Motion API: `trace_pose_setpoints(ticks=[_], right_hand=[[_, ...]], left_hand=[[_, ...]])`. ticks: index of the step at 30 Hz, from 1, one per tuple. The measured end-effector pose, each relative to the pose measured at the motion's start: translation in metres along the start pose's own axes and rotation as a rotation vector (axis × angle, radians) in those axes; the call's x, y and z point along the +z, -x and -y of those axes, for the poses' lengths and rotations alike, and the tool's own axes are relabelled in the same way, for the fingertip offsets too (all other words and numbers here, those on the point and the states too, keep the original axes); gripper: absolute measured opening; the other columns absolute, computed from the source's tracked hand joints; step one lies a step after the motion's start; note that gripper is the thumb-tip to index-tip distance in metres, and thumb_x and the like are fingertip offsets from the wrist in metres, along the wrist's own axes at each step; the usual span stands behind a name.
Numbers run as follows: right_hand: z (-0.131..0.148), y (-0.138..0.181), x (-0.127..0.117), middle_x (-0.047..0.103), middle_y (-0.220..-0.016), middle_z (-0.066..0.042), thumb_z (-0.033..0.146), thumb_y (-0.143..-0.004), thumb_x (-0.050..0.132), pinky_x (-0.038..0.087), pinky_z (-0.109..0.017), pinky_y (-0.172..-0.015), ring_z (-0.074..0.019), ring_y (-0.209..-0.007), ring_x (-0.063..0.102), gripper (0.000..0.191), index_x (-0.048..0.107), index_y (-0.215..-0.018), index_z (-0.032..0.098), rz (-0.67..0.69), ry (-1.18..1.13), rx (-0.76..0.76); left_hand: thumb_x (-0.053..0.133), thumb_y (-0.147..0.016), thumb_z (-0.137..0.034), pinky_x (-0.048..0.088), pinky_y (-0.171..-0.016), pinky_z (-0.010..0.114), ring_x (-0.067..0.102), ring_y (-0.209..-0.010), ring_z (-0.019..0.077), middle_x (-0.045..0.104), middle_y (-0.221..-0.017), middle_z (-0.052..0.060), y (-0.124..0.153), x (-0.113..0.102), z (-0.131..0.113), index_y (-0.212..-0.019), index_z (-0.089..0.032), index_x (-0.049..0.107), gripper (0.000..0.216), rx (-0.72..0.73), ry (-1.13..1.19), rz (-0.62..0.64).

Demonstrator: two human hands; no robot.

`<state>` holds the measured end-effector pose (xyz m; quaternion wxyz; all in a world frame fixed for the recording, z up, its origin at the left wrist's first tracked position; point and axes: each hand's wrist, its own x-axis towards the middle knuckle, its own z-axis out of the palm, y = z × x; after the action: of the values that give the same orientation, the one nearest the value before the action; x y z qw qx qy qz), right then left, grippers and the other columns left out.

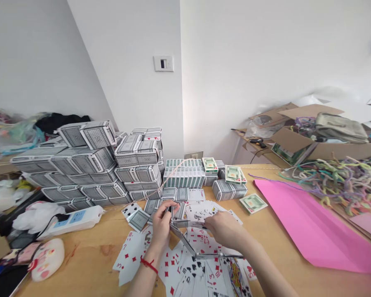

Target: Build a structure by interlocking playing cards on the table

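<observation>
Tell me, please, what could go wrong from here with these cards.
The left hand and right hand are over loose cards, and either might sweep some aside. The thin folded strip at the left hand might bend if pulled. The card blocks, stacked several layers high, might topple if bumped.

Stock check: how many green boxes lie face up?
3: back box right of the green-and-white block, middle box atop grey card bundles, front box on the table. More may be hidden.

a thin red cord bracelet [149, 265] circles the person's left wrist [157, 246], with what seems a small knot or loose end; left hand [162, 220], right hand [226, 228] and both slim forearms [262, 264] are bare.
</observation>
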<state>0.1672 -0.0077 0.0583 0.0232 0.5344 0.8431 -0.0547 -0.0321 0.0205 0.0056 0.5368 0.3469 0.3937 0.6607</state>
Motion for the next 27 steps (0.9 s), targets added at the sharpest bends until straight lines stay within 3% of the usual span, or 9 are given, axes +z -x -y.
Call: trace_pose_setpoints(ticks=[13, 27], right_hand=[[0.0071, 0.0017, 0.0019, 0.065, -0.060, -0.006, 0.024, -0.087, 0.036, 0.016, -0.026, -0.047, -0.0138, -0.052, 0.055, 0.035, 0.062, -0.065, 0.017, -0.025, -0.074, -0.111], [0.0104, 0.0002, 0.0079, 0.053, -0.049, 0.000, 0.025, -0.088, 0.034, 0.018, -0.022, -0.046, -0.0083, -0.044, 0.036, 0.036, 0.056, -0.060, 0.017, -0.032, -0.243, -0.207]], left_hand=[[0.050, -0.061, -0.012, 0.047, -0.087, 0.038, 0.058, -0.092, 0.0210, 0.061, -0.088, 0.003, -0.0006, -0.0006, -0.0011, -0.070, -0.017, 0.067, 0.019, 0.024, -0.001, -0.008], [0.048, -0.063, -0.015, 0.048, -0.085, 0.040, 0.059, -0.089, 0.0208, 0.062, -0.089, 0.003, -0.0008, -0.0012, 0.0000, -0.071, -0.016, 0.065, 0.019, 0.059, -0.073, 0.034]])
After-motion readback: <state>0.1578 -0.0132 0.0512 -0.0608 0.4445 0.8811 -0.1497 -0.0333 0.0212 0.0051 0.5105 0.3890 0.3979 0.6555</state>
